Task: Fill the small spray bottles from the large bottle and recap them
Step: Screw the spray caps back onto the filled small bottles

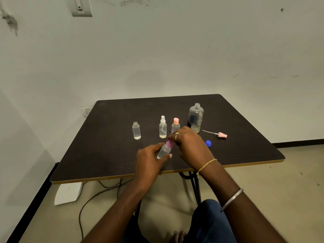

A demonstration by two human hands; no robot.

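Observation:
My left hand [149, 159] grips a small clear bottle [164, 151], tilted, above the dark table [112, 155]. My right hand [190, 143] pinches its purple cap [169, 143]. Behind stand an uncapped small bottle [136, 130], a small bottle with a white sprayer [162, 127] and one with a pink cap [175, 125], partly hidden by my right hand. The large clear bottle [195, 117] stands open at the back right. A pink spray head [219, 134] with its tube lies to its right, and a blue cap [208, 143] sits by my right wrist.
The table stands against a white wall. Under it run black cables [98, 193], and a white box [68, 192] lies on the floor at the left. My knee in blue cloth [210, 218] shows below the table's front edge.

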